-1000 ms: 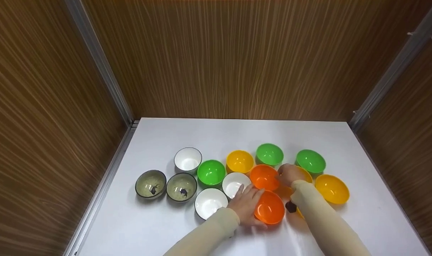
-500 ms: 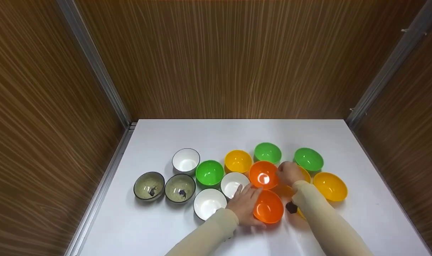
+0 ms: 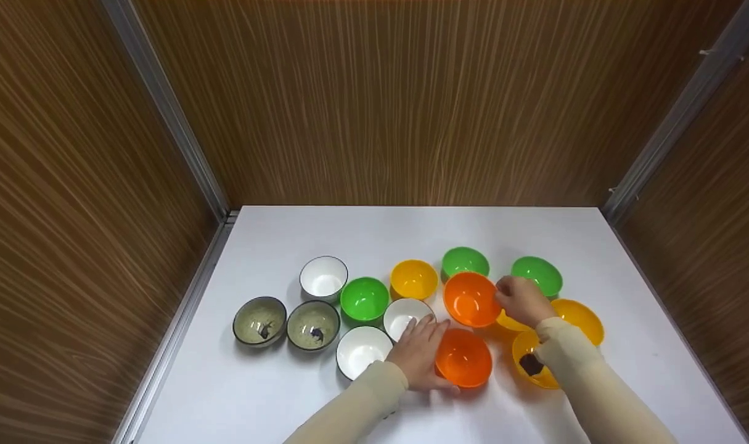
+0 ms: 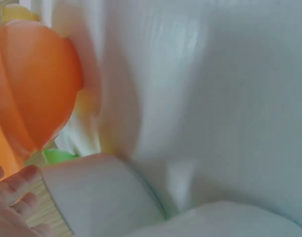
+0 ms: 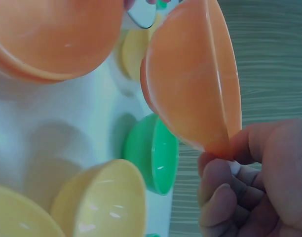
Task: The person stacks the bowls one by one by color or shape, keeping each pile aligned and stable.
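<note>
My right hand (image 3: 525,300) pinches the right rim of an orange bowl (image 3: 471,300), raised and tilted over the table. The right wrist view shows thumb and fingers closed on that rim, with the bowl (image 5: 185,79) hanging on edge from them. A second orange bowl (image 3: 465,359) stands on the table nearer the front. My left hand (image 3: 417,354) lies along its left side, fingers loosely spread and thumb low by the near rim. Behind those fingers is a white bowl (image 3: 405,313), partly covered. Only the fingertips (image 4: 27,173) of the left hand appear at the lower left of its wrist view.
Yellow bowls (image 3: 577,317) stand on the right, one (image 3: 537,376) partly beneath my right sleeve. Two green bowls (image 3: 465,262) sit behind. Leftward are a yellow bowl (image 3: 414,279), a green bowl (image 3: 364,299), white bowls (image 3: 363,351) and two grey-green patterned bowls (image 3: 260,320). Wood-grain panels enclose the white table.
The right hand has lifted the rear orange bowl and shifted it rightward, uncovering more of the front yellow bowl. The left hand stays almost in place beside the other orange bowl.
</note>
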### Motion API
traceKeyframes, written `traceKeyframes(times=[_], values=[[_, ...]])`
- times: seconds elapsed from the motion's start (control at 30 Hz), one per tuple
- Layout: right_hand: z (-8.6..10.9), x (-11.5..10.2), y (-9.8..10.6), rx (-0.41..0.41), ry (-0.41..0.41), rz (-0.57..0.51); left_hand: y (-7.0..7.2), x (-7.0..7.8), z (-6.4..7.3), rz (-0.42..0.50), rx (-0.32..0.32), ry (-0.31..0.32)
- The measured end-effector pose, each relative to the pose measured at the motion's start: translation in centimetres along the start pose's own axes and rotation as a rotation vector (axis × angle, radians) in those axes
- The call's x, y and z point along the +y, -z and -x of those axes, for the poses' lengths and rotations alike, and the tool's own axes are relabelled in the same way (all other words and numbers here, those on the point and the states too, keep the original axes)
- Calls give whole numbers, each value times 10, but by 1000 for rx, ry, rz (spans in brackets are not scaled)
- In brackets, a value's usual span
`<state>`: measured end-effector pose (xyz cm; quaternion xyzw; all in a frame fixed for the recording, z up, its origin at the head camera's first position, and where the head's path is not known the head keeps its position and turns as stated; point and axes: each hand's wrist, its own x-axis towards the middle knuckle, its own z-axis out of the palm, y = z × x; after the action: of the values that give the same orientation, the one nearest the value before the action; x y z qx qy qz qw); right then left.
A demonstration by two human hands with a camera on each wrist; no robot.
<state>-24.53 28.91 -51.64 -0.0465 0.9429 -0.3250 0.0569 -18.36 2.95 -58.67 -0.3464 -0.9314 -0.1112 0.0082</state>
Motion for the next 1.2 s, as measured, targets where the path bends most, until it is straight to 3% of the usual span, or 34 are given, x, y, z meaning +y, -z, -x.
traceKeyframes(times=[0.23,0.43,0.7,0.97,1.2], values=[[19,-9,7,-50,61,-2,16,-4,5,95,123,24],[32,-14,2,-64,155,53,22,3,9,200,216,15],[42,-14,-9,-145,220,34,19,16,16,331,222,50],[44,-13,-21,-240,194,31,13,20,21,326,226,113],[43,-10,-30,-244,212,57,5,20,22,328,226,135]])
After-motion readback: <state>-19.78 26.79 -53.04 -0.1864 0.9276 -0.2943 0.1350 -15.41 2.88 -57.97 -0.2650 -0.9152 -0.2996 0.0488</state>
